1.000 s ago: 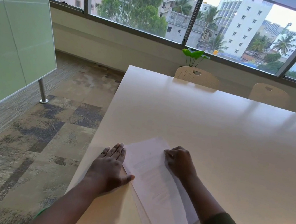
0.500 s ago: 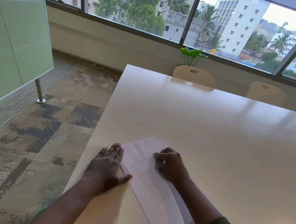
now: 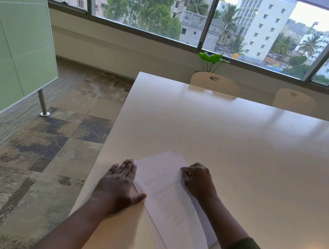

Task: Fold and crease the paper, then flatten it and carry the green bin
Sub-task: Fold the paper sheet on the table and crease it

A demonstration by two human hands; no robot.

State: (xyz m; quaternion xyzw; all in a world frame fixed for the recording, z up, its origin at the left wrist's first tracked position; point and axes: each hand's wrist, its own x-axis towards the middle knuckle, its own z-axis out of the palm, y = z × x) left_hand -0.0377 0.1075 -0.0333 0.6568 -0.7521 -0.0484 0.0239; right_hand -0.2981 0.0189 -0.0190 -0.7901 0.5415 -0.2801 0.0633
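Observation:
A white printed sheet of paper [image 3: 167, 196], folded lengthwise, lies askew near the left edge of the white table [image 3: 240, 147]. My left hand [image 3: 119, 185] rests flat on the table beside the paper's left edge, fingers straight, thumb tip touching that edge. At the paper's right edge, my right hand [image 3: 199, 181] has its fingers curled and appears to grip the top layer. That layer looks slightly raised, with shadow under it. No green bin is in view.
Cream chairs [image 3: 215, 83] stand along the table's far side, with a small green plant [image 3: 210, 60] behind them by the windows. A green glass panel on a metal leg [image 3: 42, 104] stands at the left over patterned carpet [image 3: 47, 150].
My right hand slid a little left across the paper, then back to its right edge. My left hand stayed flat in place.

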